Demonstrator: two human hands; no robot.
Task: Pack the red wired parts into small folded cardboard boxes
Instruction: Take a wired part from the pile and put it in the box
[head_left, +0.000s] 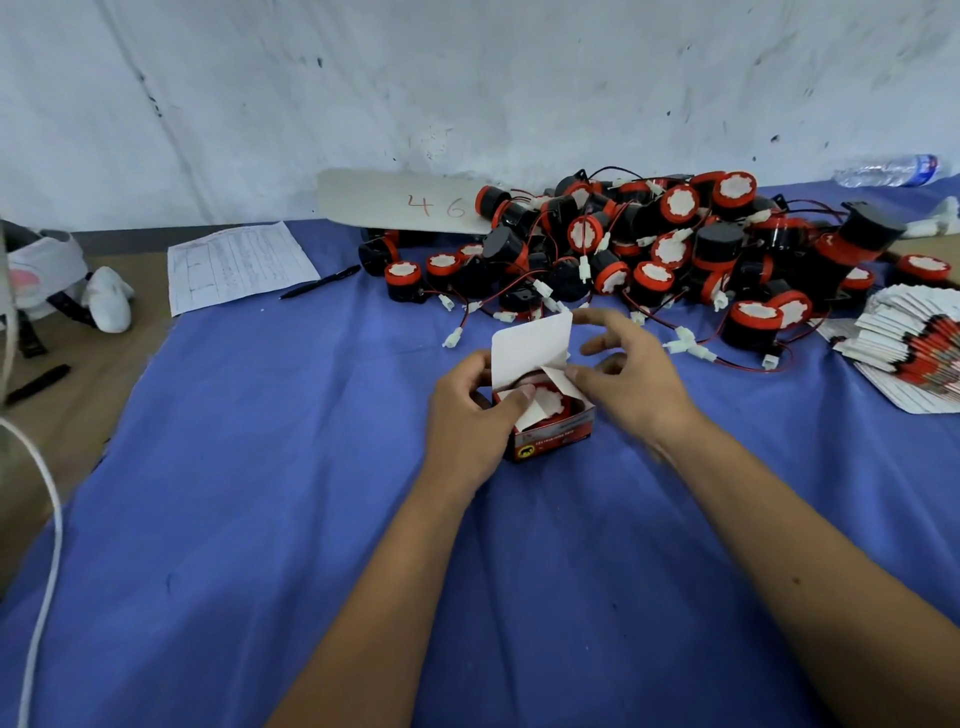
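Note:
A small red and white cardboard box (551, 439) stands on the blue cloth (260, 493) at the centre, its white lid flap (530, 348) raised. Inside it lies a red wired part (550, 402) with a white face. My left hand (470, 415) grips the box's left side, thumb over the rim. My right hand (628, 379) pinches the right side flap (558, 382) and folds it inward. A big pile of red and black wired parts (665, 244) lies just behind the box.
A fanned stack of flat unfolded boxes (914, 353) lies at the right. A grey board marked 46 (405, 200) leans on the wall. A paper form (239, 265) and a pen (319, 282) lie at the left, a water bottle (891, 169) far right.

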